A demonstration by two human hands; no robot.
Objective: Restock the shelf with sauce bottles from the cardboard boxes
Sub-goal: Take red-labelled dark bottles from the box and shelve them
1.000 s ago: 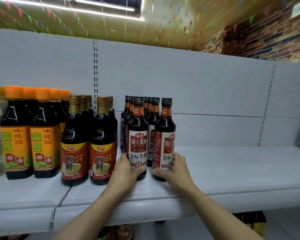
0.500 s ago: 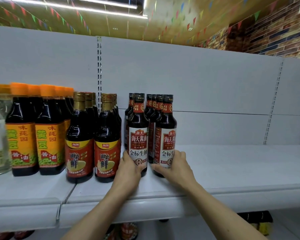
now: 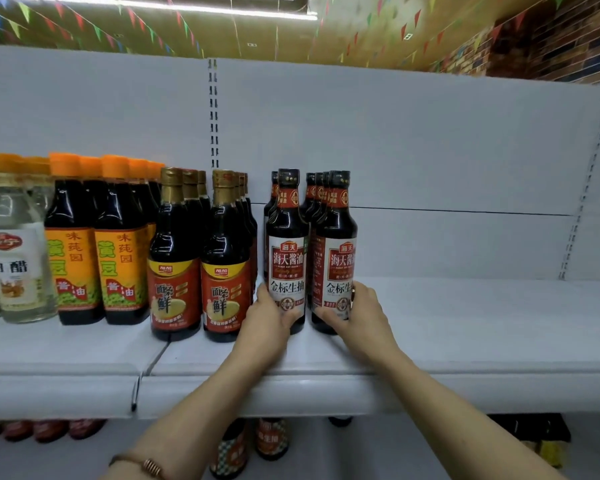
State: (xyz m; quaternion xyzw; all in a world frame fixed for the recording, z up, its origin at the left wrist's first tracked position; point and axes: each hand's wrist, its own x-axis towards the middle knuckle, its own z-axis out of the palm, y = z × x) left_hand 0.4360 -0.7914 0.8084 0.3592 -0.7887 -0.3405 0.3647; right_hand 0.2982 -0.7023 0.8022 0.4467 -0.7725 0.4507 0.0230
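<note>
Two front soy bottles stand upright side by side mid-shelf [image 3: 465, 344], more of the same lined up behind. Left hand [image 3: 269, 315] wraps the base of the left bottle [image 3: 286, 251], thumb across its label. Right hand [image 3: 361, 313] cups the right bottle [image 3: 336, 254] low down, fingers curled round its side. At nine o'clock, just beside them, stand the gold-capped bottles [image 3: 200, 258], then the orange-capped ones [image 3: 94, 237]. White vinegar [image 3: 13, 251] sits farthest left.

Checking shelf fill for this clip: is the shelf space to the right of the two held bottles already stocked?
No, the shelf right of the right hand shows only bare white surface.
</note>
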